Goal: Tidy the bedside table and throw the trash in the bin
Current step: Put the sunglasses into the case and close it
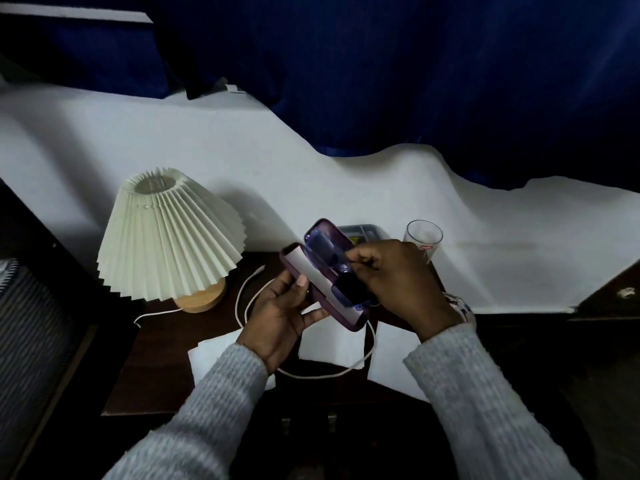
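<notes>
An open maroon glasses case (313, 271) with a white lining is held above the dark bedside table (156, 368). My left hand (280, 313) grips the case from below, thumb on its lining. My right hand (398, 282) pinches a pair of purple-tinted glasses (332, 258) that lie partly inside the case. On the table under my hands lie white tissues (214, 351) and a looped white cable (249, 292).
A pleated cream lamp (169, 237) on a wooden base stands at the table's left. An empty drinking glass (424, 237) and a small grey box (362, 232) stand at the back, against the white wall. Dark blue curtains (415, 81) hang above.
</notes>
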